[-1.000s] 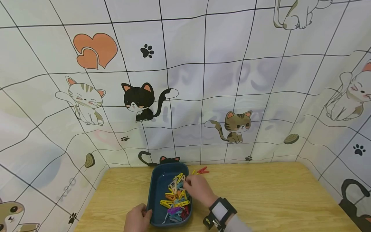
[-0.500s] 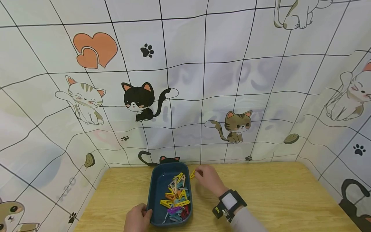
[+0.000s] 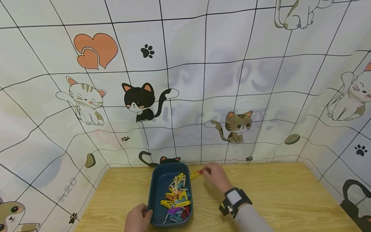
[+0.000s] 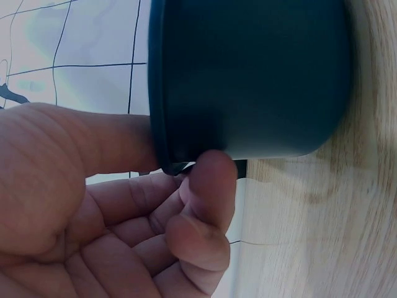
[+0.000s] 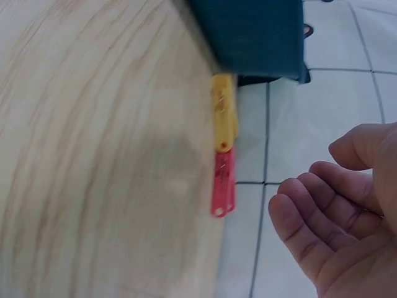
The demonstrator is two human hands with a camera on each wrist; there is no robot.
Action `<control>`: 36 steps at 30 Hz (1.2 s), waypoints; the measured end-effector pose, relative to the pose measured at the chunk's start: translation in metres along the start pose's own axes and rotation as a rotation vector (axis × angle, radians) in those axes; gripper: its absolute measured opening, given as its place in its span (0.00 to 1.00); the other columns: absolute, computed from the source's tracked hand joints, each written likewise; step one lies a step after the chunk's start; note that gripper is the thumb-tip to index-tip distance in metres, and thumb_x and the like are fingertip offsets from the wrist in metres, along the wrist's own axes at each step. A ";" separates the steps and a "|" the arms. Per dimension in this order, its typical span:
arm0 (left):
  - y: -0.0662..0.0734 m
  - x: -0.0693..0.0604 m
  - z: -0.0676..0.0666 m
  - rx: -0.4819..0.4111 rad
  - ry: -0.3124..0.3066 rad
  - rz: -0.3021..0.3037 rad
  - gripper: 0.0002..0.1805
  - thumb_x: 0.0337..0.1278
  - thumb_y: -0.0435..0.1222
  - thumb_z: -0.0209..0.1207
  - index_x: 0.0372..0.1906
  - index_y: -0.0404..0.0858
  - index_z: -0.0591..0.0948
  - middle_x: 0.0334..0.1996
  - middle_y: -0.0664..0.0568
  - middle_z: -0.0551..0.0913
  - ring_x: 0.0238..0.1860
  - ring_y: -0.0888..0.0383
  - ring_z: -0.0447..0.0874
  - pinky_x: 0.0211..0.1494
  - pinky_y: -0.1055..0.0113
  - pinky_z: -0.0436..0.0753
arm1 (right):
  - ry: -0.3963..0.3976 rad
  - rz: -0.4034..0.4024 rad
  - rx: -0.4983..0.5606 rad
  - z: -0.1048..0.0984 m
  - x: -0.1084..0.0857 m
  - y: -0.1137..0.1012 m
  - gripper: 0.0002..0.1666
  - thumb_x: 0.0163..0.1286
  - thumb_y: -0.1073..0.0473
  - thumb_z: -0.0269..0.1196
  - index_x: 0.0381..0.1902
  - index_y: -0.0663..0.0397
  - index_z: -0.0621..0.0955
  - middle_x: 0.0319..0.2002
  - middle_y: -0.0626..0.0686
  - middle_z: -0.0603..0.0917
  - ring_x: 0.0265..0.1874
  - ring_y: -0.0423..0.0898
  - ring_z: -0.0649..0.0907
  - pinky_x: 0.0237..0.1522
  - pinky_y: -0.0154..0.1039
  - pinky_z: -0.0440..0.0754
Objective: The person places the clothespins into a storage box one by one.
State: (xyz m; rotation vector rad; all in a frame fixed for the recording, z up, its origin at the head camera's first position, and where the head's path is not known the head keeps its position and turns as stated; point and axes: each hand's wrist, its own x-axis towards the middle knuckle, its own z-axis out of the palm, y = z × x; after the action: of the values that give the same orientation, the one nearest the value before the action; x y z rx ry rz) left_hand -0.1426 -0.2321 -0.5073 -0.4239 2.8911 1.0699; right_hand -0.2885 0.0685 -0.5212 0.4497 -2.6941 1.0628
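Observation:
A dark blue plastic basin (image 3: 155, 193) stands on the table with several coloured clothespins (image 3: 175, 195) inside, mostly along its right side. At the basin's near left corner my left hand (image 3: 137, 219) pinches the rim, as the left wrist view shows with the thumb and fingers (image 4: 211, 186) about the basin wall (image 4: 254, 81). Beyond the basin's right edge lie a yellow clothespin (image 5: 222, 112) and a red clothespin (image 5: 222, 183), end to end. My right hand (image 3: 215, 177) is beside the red one, thumb and fingers apart with nothing between them in the right wrist view.
The wooden table (image 3: 269, 196) reaches back to a hanging cloth (image 3: 188, 80) printed with cats and grid lines, which also encloses both sides. A black wrist strap (image 3: 236, 199) is on the right forearm.
My right hand has moved right, from above the basin's right edge, past the yellow clothespin to the red one. The left hand and the basin have stayed in place.

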 end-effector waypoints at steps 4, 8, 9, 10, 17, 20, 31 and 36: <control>-0.001 0.001 -0.001 -0.003 -0.001 -0.002 0.06 0.62 0.31 0.65 0.32 0.32 0.83 0.21 0.53 0.78 0.23 0.58 0.73 0.28 0.64 0.74 | 0.000 0.026 -0.027 0.001 0.000 0.008 0.05 0.68 0.67 0.67 0.40 0.62 0.87 0.32 0.49 0.81 0.31 0.42 0.75 0.33 0.36 0.75; -0.001 0.001 -0.001 -0.002 -0.009 -0.014 0.05 0.62 0.31 0.65 0.32 0.32 0.83 0.21 0.53 0.78 0.23 0.58 0.73 0.28 0.64 0.73 | -0.003 0.053 -0.036 0.002 -0.001 0.015 0.06 0.66 0.69 0.68 0.41 0.64 0.86 0.35 0.52 0.82 0.34 0.45 0.78 0.37 0.41 0.80; -0.002 0.002 -0.001 0.001 -0.011 -0.014 0.06 0.62 0.31 0.65 0.32 0.32 0.83 0.21 0.53 0.78 0.23 0.58 0.73 0.28 0.63 0.73 | -0.004 0.057 -0.043 0.003 -0.001 0.017 0.07 0.66 0.69 0.68 0.42 0.65 0.86 0.35 0.53 0.82 0.34 0.45 0.78 0.38 0.43 0.81; -0.001 0.002 0.000 0.000 -0.013 -0.022 0.05 0.62 0.31 0.66 0.32 0.32 0.83 0.21 0.53 0.78 0.23 0.58 0.73 0.28 0.63 0.74 | -0.006 0.064 -0.047 0.004 -0.001 0.019 0.07 0.65 0.69 0.68 0.42 0.65 0.86 0.36 0.53 0.82 0.34 0.46 0.79 0.38 0.44 0.81; -0.002 0.002 0.001 0.007 -0.019 -0.010 0.06 0.62 0.31 0.65 0.32 0.32 0.83 0.21 0.53 0.79 0.24 0.58 0.75 0.29 0.63 0.75 | -0.019 0.073 -0.082 0.008 -0.001 0.030 0.06 0.65 0.71 0.68 0.40 0.65 0.86 0.35 0.54 0.82 0.34 0.47 0.80 0.39 0.45 0.82; -0.002 0.002 0.000 0.011 -0.015 0.002 0.06 0.62 0.31 0.66 0.31 0.32 0.83 0.21 0.53 0.79 0.23 0.58 0.75 0.28 0.63 0.75 | -0.017 0.062 -0.106 0.009 -0.001 0.033 0.06 0.64 0.71 0.67 0.39 0.66 0.86 0.35 0.55 0.83 0.34 0.48 0.81 0.38 0.45 0.83; -0.002 0.003 0.000 0.021 -0.011 0.007 0.06 0.61 0.32 0.66 0.30 0.33 0.83 0.21 0.54 0.78 0.24 0.58 0.74 0.29 0.63 0.74 | -0.032 0.046 -0.181 0.014 0.004 0.040 0.07 0.62 0.72 0.66 0.39 0.67 0.87 0.36 0.57 0.83 0.35 0.50 0.82 0.38 0.46 0.83; -0.003 0.002 0.000 0.024 -0.006 0.015 0.07 0.61 0.32 0.66 0.29 0.34 0.82 0.20 0.54 0.78 0.23 0.58 0.73 0.29 0.63 0.74 | -0.062 0.065 -0.197 0.017 0.006 0.039 0.02 0.64 0.70 0.67 0.34 0.64 0.86 0.32 0.53 0.80 0.31 0.46 0.78 0.34 0.43 0.79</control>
State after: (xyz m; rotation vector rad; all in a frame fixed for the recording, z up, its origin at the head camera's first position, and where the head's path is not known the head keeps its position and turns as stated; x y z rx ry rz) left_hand -0.1440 -0.2349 -0.5094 -0.3988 2.9036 1.0349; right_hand -0.3094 0.0828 -0.5558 0.3678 -2.8491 0.8003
